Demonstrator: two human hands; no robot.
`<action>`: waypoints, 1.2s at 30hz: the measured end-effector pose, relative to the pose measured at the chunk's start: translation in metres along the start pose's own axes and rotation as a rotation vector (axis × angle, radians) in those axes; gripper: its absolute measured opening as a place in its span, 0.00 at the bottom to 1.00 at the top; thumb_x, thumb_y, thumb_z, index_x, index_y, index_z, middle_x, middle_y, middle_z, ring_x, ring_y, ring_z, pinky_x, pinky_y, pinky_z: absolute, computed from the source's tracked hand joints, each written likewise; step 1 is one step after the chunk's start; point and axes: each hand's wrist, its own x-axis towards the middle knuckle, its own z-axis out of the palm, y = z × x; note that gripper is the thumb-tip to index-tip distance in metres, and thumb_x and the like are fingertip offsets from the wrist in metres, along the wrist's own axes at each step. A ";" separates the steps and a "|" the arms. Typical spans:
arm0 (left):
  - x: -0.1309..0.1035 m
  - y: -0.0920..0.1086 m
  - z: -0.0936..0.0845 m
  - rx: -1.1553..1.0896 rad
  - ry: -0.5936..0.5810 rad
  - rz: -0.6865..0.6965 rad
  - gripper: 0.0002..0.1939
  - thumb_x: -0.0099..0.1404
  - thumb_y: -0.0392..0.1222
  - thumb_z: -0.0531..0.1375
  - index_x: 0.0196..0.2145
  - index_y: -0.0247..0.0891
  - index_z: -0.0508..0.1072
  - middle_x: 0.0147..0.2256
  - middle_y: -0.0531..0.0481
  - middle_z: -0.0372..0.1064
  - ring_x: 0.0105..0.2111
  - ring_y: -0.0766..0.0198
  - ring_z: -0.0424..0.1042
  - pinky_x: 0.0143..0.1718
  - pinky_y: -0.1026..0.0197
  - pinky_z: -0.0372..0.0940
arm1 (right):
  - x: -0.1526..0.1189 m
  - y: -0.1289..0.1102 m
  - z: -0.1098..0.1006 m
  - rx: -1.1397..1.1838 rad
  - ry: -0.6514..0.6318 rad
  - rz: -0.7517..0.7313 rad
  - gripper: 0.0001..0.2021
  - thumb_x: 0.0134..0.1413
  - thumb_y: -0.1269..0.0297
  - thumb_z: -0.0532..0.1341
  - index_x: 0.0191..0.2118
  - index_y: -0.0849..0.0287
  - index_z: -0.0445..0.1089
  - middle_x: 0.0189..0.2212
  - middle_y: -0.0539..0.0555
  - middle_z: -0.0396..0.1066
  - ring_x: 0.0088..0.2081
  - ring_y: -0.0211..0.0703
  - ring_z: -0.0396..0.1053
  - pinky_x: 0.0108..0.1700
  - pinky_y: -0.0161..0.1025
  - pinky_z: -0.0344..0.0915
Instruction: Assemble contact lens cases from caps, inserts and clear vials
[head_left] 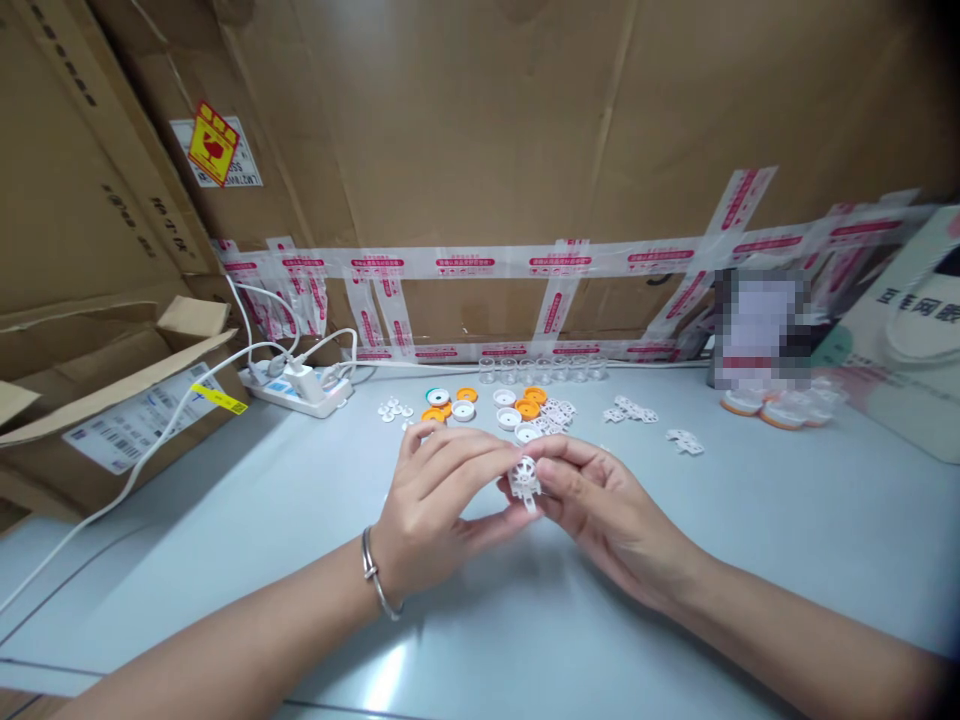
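Note:
Between my two hands is a small white plastic part (524,478) with a spoked round face and a short tab pointing down. My left hand (450,500), with a silver bracelet at the wrist, pinches it from the left with thumb and fingertips. From the other side, my right hand (607,510) grips it with thumb and bent fingers. Just beyond lie orange rings (535,396) and white round caps (463,410). A pile of flat white plastic pieces (556,415) sits by them.
Clear cups (540,371) line the back by a taped cardboard box (450,130). A power strip (307,395) with white cables and an open carton (112,400) stand left. Orange-and-clear assembled pieces (784,405) sit right, near white pieces (684,442) and a blurred-out object (757,325).

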 end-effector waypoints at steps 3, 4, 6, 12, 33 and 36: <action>0.000 0.000 -0.001 -0.010 -0.002 -0.003 0.19 0.52 0.39 0.66 0.41 0.37 0.68 0.34 0.49 0.74 0.36 0.62 0.71 0.39 0.56 0.61 | -0.001 0.000 -0.001 0.069 -0.025 0.013 0.05 0.48 0.66 0.64 0.33 0.57 0.71 0.26 0.49 0.71 0.31 0.33 0.66 0.35 0.31 0.63; 0.000 -0.001 -0.001 -0.007 -0.009 -0.009 0.19 0.52 0.39 0.66 0.41 0.37 0.68 0.34 0.49 0.73 0.36 0.61 0.71 0.39 0.55 0.61 | -0.001 0.000 -0.001 0.075 -0.016 0.018 0.05 0.48 0.66 0.64 0.33 0.57 0.70 0.26 0.48 0.71 0.30 0.32 0.66 0.35 0.30 0.63; -0.001 -0.001 0.000 0.006 -0.025 -0.023 0.17 0.53 0.39 0.65 0.41 0.37 0.68 0.34 0.49 0.73 0.36 0.61 0.71 0.40 0.55 0.60 | -0.002 0.001 -0.002 0.072 0.015 0.027 0.05 0.47 0.67 0.65 0.33 0.58 0.70 0.25 0.48 0.70 0.29 0.32 0.66 0.34 0.30 0.62; 0.000 -0.003 0.002 0.039 -0.043 -0.017 0.16 0.54 0.36 0.63 0.41 0.37 0.67 0.35 0.48 0.73 0.37 0.62 0.71 0.39 0.56 0.60 | -0.001 0.002 -0.005 0.090 0.079 0.065 0.09 0.43 0.69 0.67 0.34 0.57 0.69 0.27 0.47 0.70 0.30 0.32 0.66 0.35 0.31 0.62; -0.001 -0.004 0.002 0.047 -0.061 -0.003 0.16 0.54 0.40 0.64 0.41 0.38 0.68 0.35 0.49 0.74 0.36 0.62 0.71 0.39 0.56 0.60 | -0.001 -0.001 -0.002 0.068 0.146 0.068 0.11 0.38 0.67 0.69 0.31 0.56 0.71 0.24 0.46 0.70 0.26 0.31 0.64 0.32 0.30 0.61; -0.002 -0.005 0.003 0.057 -0.071 -0.002 0.15 0.54 0.40 0.64 0.40 0.38 0.69 0.35 0.49 0.74 0.36 0.62 0.71 0.39 0.56 0.60 | -0.002 -0.001 -0.002 0.047 0.153 0.074 0.11 0.37 0.66 0.70 0.31 0.57 0.71 0.24 0.46 0.70 0.27 0.32 0.64 0.32 0.31 0.60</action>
